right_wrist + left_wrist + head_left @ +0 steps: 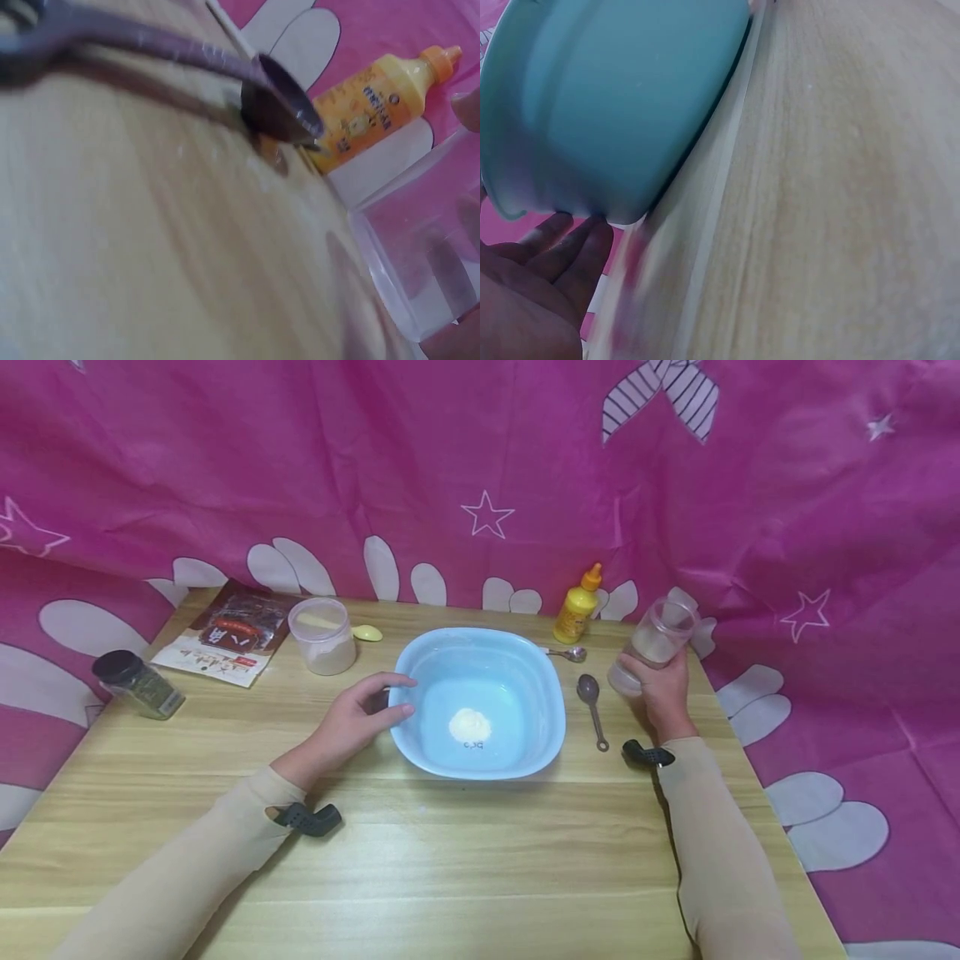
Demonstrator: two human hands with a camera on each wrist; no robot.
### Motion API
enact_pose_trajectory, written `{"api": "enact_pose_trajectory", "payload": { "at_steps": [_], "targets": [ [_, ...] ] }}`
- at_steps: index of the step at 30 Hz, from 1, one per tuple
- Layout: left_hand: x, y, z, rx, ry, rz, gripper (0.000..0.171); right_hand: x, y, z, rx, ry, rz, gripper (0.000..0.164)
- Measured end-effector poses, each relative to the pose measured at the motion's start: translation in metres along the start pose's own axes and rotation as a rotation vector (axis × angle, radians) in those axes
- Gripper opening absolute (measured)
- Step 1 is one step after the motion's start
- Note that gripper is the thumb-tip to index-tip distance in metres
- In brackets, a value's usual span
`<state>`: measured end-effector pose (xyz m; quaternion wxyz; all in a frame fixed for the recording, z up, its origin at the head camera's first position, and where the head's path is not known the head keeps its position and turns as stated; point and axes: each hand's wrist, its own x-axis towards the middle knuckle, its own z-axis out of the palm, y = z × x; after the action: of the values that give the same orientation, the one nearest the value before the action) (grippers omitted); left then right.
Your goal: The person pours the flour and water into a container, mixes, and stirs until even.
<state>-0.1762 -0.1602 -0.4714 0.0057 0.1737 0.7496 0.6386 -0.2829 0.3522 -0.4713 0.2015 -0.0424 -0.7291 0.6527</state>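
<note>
A light blue plastic basin [480, 768] stands mid-table with a small heap of white powder [470, 726] on its bottom. My left hand [365, 717] holds its left rim, thumb and forefinger over the edge; the left wrist view shows the other fingers [574, 251] against the outer wall [630, 105]. At the right, my right hand [662, 687] grips a clear jar [671, 617], slightly tilted, with pale contents. The right wrist view catches only part of the clear jar [405, 247]. Left of that hand lies a dark spoon [589, 692], also in the right wrist view.
Behind the basin stand a yellow squeeze bottle [576, 610] and a metal spoon [574, 654]. On the left are a powder jar [330, 647], a yellow spoon [367, 632], a brown-and-white packet [232, 631] and a black-capped seasoning jar [142, 687]. A pink curtain [420, 460] hangs behind.
</note>
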Motion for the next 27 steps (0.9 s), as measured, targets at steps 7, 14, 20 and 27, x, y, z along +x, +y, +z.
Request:
{"api": "enact_pose_trajectory", "payload": {
  "at_steps": [7,14,20,27],
  "targets": [
    [-0.001,0.001,0.0,-0.01,0.0,0.007,0.041,-0.007,-0.015,0.006,-0.014,-0.026,0.03,0.096],
    [-0.001,0.001,-0.001,-0.008,-0.003,0.008,0.041,-0.019,-0.029,0.014,-0.056,-0.095,0.018,0.09],
    [0.0,0.001,0.0,-0.007,-0.007,0.008,0.041,-0.028,-0.036,0.021,-0.071,-0.155,-0.008,0.081],
    [0.001,0.0,0.0,-0.016,-0.01,0.008,0.041,-0.033,-0.043,0.028,-0.066,-0.198,-0.062,0.078]
  ]
}}
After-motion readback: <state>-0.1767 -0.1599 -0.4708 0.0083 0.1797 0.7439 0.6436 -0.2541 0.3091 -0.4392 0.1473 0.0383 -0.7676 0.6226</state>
